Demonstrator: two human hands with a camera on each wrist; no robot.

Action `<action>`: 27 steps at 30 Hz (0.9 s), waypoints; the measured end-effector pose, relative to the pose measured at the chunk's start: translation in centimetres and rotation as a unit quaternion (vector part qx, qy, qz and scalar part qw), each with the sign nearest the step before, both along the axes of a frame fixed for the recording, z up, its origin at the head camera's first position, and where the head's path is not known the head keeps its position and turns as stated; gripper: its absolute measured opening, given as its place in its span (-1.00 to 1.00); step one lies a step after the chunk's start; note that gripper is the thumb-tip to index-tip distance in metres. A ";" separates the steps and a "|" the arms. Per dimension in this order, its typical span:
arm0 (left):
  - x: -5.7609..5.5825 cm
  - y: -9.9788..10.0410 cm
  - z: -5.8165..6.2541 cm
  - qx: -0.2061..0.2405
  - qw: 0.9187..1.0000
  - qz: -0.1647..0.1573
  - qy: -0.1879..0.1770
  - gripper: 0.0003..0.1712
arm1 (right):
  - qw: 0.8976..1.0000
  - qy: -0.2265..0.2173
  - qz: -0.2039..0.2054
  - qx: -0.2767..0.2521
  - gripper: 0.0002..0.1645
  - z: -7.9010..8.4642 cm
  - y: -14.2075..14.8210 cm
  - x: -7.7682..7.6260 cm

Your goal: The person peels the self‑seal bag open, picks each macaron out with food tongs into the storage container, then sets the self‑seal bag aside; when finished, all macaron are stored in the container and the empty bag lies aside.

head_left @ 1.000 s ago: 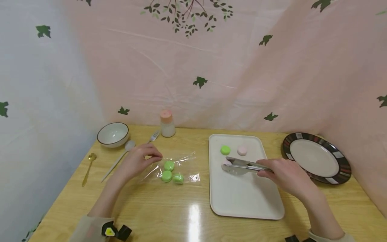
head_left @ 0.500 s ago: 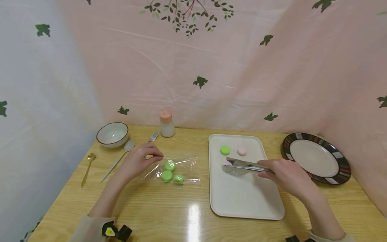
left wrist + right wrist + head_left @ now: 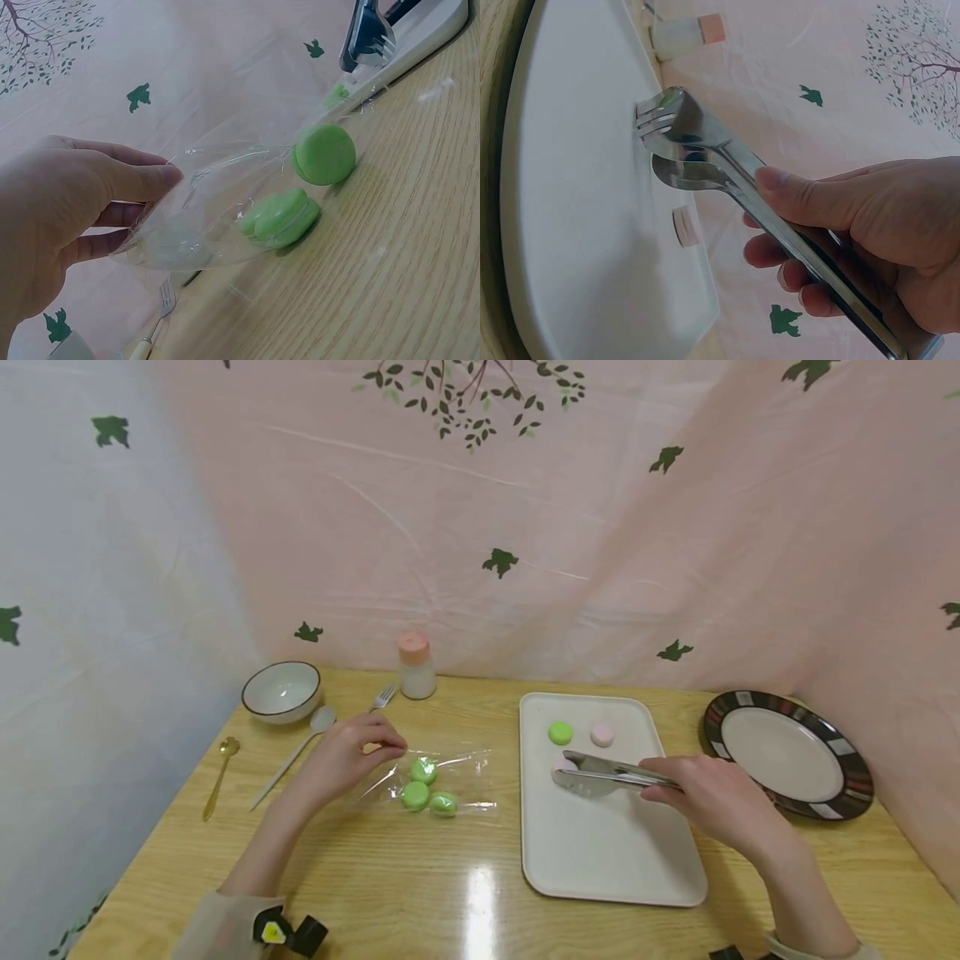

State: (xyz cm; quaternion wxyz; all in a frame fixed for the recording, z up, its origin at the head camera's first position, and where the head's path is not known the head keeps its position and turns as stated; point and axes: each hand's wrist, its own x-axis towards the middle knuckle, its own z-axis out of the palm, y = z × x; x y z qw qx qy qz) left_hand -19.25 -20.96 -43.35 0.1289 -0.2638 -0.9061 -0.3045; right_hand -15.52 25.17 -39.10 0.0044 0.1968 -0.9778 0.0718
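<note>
My left hand (image 3: 341, 762) pinches the edge of a clear plastic bag (image 3: 217, 169) between thumb and fingertips, its mouth raised a little. Several green macarons (image 3: 416, 795) lie inside the bag on the wooden table. On the other side, my right hand (image 3: 716, 797) grips metal tongs (image 3: 772, 225), one end slotted like a fork. The tong tips reach down to a pink macaron (image 3: 560, 765) on the white tray (image 3: 607, 852), straddling it in the head view and partly covering it. Farther back on that tray sit a green macaron (image 3: 560, 732) and a second pink macaron (image 3: 602, 734).
A dark-rimmed plate (image 3: 783, 752) stands to the tray's right. At the left are a white bowl (image 3: 282, 692), a gold spoon (image 3: 219, 778), a grey spoon (image 3: 292, 762) and a fork (image 3: 384, 697). A pink-capped shaker (image 3: 416, 668) stands before the back cloth.
The bag's far end has shifted slightly under the left fingers. Both hands stay nearly in place, and the tongs keep their position at the pink macaron.
</note>
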 end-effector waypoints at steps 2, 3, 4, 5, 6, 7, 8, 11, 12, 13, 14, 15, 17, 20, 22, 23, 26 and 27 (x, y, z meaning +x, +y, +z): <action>0.0 0.1 0.1 -0.002 1.000 0.001 -0.003 -0.94 | 1.000 -0.004 0.000 -0.001 -0.63 0.0 0.0 0.0; 0.0 0.1 0.2 -0.003 1.000 0.001 -0.004 -0.94 | 1.000 -0.005 0.000 -0.001 -0.63 0.0 0.0 0.0; 0.0 0.1 0.2 -0.004 1.000 0.001 -0.005 -0.94 | 1.000 -0.006 0.000 -0.001 -0.63 0.1 0.0 0.1; 0.0 0.1 0.2 -0.005 1.000 0.002 -0.005 -0.95 | 1.000 -0.006 0.000 0.000 -0.63 0.1 0.0 0.1; 0.0 0.1 0.3 -0.006 1.000 0.001 -0.005 -0.95 | 1.000 -0.005 -0.001 0.001 -0.63 0.1 0.0 0.1; 0.0 0.2 0.3 -0.005 1.000 0.001 -0.006 -0.95 | 1.000 -0.005 -0.001 0.001 -0.63 0.1 0.0 0.1; 0.0 0.2 0.3 -0.006 1.000 0.001 -0.005 -0.95 | 1.000 -0.005 -0.003 0.001 -0.64 0.1 0.0 0.1; 0.1 0.2 0.4 -0.004 1.000 0.000 -0.005 -0.95 | 1.000 -0.006 -0.004 0.002 -0.63 0.0 0.1 0.1; 0.1 0.2 0.4 -0.004 1.000 0.000 -0.005 -0.95 | 1.000 -0.006 -0.004 0.001 -0.63 0.0 0.1 0.1; 0.2 0.2 0.4 -0.003 1.000 0.001 -0.004 -0.94 | 1.000 -0.008 -0.005 0.001 -0.63 0.0 0.1 0.1; 0.1 0.2 0.3 -0.002 1.000 0.000 -0.003 -0.94 | 1.000 -0.009 -0.005 0.001 -0.62 0.0 0.1 0.1; 0.1 0.2 0.3 -0.002 1.000 0.000 -0.003 -0.94 | 1.000 -0.011 -0.005 0.000 -0.62 0.0 0.1 0.1; 0.1 0.2 0.2 0.000 1.000 0.000 -0.002 -0.94 | 1.000 -0.016 -0.008 0.002 -0.61 0.0 0.0 0.2; 0.1 0.2 0.2 0.000 1.000 -0.003 -0.003 -0.94 | 1.000 -0.021 -0.013 0.003 -0.62 0.3 0.0 0.3; 0.1 0.2 0.2 -0.002 1.000 -0.003 -0.006 -0.94 | 1.000 -0.016 -0.012 0.002 -0.63 0.5 0.0 0.4; 0.1 0.2 0.2 -0.003 1.000 -0.002 -0.007 -0.94 | 1.000 -0.009 -0.009 0.001 -0.65 0.6 0.0 0.4; 0.0 0.1 0.3 -0.007 1.000 0.001 -0.015 -0.95 | 1.000 0.025 0.001 -0.004 -0.70 0.8 -0.1 0.5; 0.0 0.1 0.3 -0.009 1.000 0.001 -0.019 -0.95 | 0.999 0.037 0.004 -0.004 -0.72 0.8 -0.2 0.6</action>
